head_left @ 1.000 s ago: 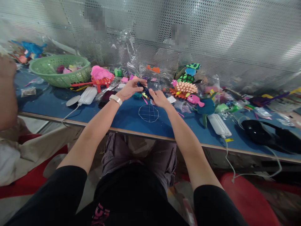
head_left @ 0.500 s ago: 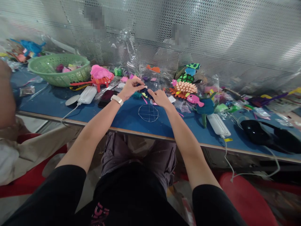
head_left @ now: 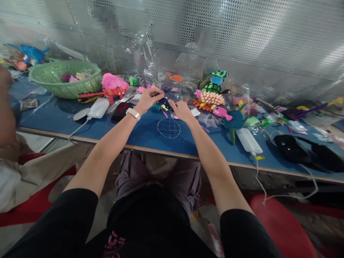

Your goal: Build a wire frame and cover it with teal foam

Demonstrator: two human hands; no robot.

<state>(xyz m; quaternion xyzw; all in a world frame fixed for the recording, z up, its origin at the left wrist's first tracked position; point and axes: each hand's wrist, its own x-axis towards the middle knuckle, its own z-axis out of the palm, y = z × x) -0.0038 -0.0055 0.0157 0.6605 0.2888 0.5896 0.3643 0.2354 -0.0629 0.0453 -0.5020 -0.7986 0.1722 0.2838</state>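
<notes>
The left hand [head_left: 148, 100] pinches one end of a small dark blue piece [head_left: 167, 104] between thumb and fingertips, and the right hand [head_left: 183, 110] grips the other end, thumb on top. The piece is between the hands over the blue worktop [head_left: 143, 134], farther from its front edge than a pale gridded circle [head_left: 169, 128]. Toward the worktop's back edge are a pink-and-red figure [head_left: 115, 86] on the left and a spiky peach figure [head_left: 212, 98] on the right.

The black shirt [head_left: 150, 225] bears pink lettering [head_left: 115, 244].
</notes>
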